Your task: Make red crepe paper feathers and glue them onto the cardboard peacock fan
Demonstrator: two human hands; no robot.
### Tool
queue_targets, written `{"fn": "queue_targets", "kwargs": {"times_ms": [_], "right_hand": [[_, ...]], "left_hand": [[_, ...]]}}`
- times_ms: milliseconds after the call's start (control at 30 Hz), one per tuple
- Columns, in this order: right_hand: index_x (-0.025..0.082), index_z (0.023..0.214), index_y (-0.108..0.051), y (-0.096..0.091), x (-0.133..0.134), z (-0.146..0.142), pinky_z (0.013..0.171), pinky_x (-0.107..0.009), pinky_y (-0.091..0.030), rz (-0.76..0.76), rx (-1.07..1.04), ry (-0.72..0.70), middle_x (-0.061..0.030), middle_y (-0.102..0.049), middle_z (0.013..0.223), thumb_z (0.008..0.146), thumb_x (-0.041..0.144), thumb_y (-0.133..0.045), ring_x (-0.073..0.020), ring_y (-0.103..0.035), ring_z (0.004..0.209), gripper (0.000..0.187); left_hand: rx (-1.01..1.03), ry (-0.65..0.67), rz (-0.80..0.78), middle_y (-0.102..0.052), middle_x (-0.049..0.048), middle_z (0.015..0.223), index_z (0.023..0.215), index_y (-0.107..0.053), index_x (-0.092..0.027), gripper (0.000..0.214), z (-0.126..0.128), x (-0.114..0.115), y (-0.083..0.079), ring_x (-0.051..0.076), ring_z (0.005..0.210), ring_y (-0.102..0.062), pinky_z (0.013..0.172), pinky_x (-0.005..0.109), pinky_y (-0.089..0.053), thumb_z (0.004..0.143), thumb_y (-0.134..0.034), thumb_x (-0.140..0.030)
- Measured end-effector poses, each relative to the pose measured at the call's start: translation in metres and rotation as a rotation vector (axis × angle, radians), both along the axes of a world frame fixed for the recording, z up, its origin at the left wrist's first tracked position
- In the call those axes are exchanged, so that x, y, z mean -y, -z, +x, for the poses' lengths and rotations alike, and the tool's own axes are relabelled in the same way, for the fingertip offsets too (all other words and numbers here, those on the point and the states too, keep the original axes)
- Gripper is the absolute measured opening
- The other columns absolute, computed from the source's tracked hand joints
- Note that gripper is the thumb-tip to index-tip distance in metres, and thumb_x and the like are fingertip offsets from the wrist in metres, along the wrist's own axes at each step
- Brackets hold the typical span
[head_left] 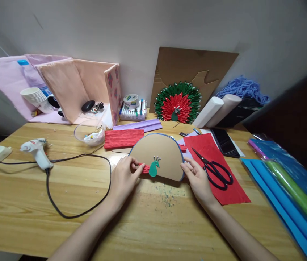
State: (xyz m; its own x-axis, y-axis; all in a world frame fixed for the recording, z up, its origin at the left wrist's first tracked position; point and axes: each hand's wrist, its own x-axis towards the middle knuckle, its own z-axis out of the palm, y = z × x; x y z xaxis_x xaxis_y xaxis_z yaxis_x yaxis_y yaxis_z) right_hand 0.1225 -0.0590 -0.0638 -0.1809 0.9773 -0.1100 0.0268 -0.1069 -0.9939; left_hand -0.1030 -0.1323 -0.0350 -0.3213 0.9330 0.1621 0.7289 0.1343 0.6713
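A half-round cardboard piece with a blue edge (pixel 161 150) lies on the wooden table (pixel 61 203), with a small green peacock cutout (pixel 154 168) at its lower middle. My left hand (pixel 123 177) pinches a red folded paper strip (pixel 144 168) against the cardboard just left of the peacock. Resting at the cardboard's lower right corner is my right hand (pixel 197 177), its fingers touching and steadying the edge.
Black scissors (pixel 214 169) lie on red paper (pixel 218 174) beside my right hand. A glue gun (pixel 37 150) with a black cord sits left. Behind are red strips (pixel 123 138), a finished peacock fan (pixel 179 103), a glass bowl (pixel 89 133) and markers (pixel 133 110). Wrapped coloured sheets (pixel 286 185) fill the right.
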Motion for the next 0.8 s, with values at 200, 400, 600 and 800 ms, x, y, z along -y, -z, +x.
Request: {"fn": "queue_targets", "kwargs": {"times_ms": [200,400,600,800], "right_hand": [[0.02,0.104,-0.054,0.0,0.002,0.0,0.076,-0.033,-0.051,0.014,-0.012,-0.031,-0.0084,-0.069,0.095,0.075,0.045,-0.062,-0.0223,-0.065,0.088,0.038],[0.02,0.101,-0.054,0.001,0.0,-0.002,0.071,-0.032,-0.051,-0.006,0.041,-0.041,-0.0062,-0.069,0.084,0.073,0.046,-0.063,-0.0208,-0.065,0.078,0.04],[0.02,0.113,-0.052,-0.005,0.004,0.002,0.055,-0.032,-0.046,0.234,0.491,-0.126,-0.0017,-0.059,0.067,0.082,0.042,-0.052,-0.0168,-0.054,0.053,0.038],[0.021,0.096,-0.062,-0.032,0.018,-0.021,0.077,-0.036,-0.044,0.834,0.682,-0.209,-0.008,-0.058,0.088,0.086,0.022,-0.048,-0.022,-0.054,0.086,0.017]], "left_hand": [[0.096,0.033,0.045,-0.056,0.0005,0.071,0.072,-0.055,-0.019,0.016,-0.002,-0.002,0.003,0.015,0.069,-0.052,0.062,0.026,-0.039,0.079,-0.055,-0.033],[0.527,0.041,0.057,-0.063,0.0021,0.075,0.075,-0.055,-0.016,0.02,-0.001,-0.004,0.001,0.014,0.068,-0.06,0.062,0.026,-0.045,0.078,-0.058,-0.036],[0.956,0.015,-0.06,-0.067,0.0042,0.07,0.083,-0.052,-0.014,0.031,-0.004,-0.007,0.002,0.018,0.068,-0.067,0.062,0.028,-0.052,0.066,-0.07,-0.033],[0.863,0.09,-0.052,-0.066,0.0049,0.076,0.093,-0.054,-0.013,0.033,0.003,-0.004,0.006,0.016,0.071,-0.066,0.065,0.028,-0.053,0.068,-0.069,-0.029]]}}
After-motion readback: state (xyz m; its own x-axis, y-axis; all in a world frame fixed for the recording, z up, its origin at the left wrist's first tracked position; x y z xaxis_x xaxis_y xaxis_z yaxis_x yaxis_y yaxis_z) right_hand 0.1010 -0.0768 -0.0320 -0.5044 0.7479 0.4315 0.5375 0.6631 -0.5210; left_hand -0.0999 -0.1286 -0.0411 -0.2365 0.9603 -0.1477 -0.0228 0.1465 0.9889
